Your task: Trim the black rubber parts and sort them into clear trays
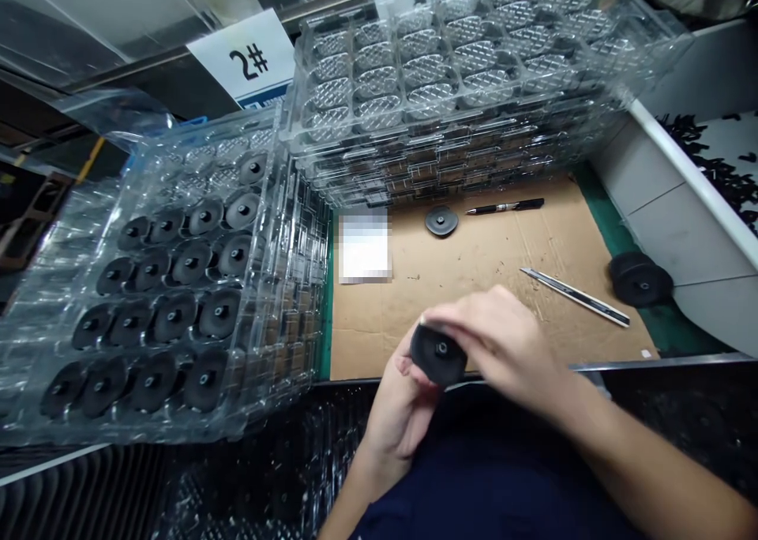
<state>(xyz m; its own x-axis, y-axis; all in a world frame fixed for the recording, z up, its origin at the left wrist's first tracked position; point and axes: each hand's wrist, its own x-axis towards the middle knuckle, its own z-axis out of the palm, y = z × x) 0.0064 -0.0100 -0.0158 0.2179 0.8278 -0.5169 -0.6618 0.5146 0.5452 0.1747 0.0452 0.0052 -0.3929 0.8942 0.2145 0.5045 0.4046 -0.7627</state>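
Observation:
A black round disc with a raised central hub [439, 353] is held above the front edge of the cardboard sheet. My left hand [398, 414] cradles it from below, and my right hand [497, 341] lies over its top and far side, hiding part of the rim. To the left, a tilted clear plastic tray [76, 240] holds rows of similar black discs. A single disc [441, 220] lies flat on the cardboard sheet [474, 287], and two more [640, 281] sit stacked or overlapping on the green mat [663, 327].
A black pen [504, 206] and a utility knife [574, 297] lie on the cardboard. A blurred white paper [365, 248] sits at its left end. Stacked clear trays [438, 74] rise behind it, beside a "2#" sign [240, 58]. Small black parts lie in a white-edged bin [711, 161].

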